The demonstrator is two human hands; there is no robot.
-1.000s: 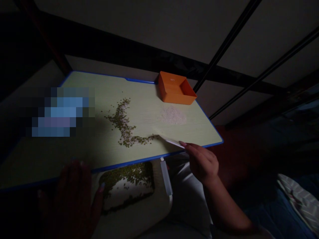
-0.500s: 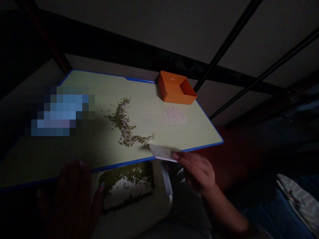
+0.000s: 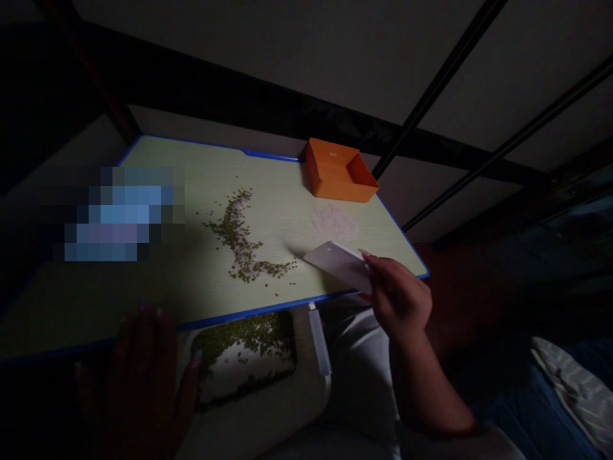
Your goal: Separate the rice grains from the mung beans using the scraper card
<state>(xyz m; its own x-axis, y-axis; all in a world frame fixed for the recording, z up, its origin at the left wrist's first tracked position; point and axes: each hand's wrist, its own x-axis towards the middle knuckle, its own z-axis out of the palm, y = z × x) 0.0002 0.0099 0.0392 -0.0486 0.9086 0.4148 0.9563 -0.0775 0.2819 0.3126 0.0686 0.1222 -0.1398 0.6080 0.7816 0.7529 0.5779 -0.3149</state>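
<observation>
My right hand pinches a white card and holds it just above the pale green table, near its front right edge. The card's far tip points at a curved trail of green beans mixed with white grains. A small heap of white rice lies to the right of the trail, in front of an orange tray. My left hand rests in the dark at the table's front edge, its fingers spread, beside a container of green beans and rice below the table.
The table has a blue rim and a white leg at the front. A blurred bluish patch covers its left part. Dark metal bars cross behind. Bedding lies at lower right.
My right hand drew the card toward the front edge, then lifted it up and to the right, tilting it flatter. A few beans now lie loose near the trail's end. My left hand stayed still.
</observation>
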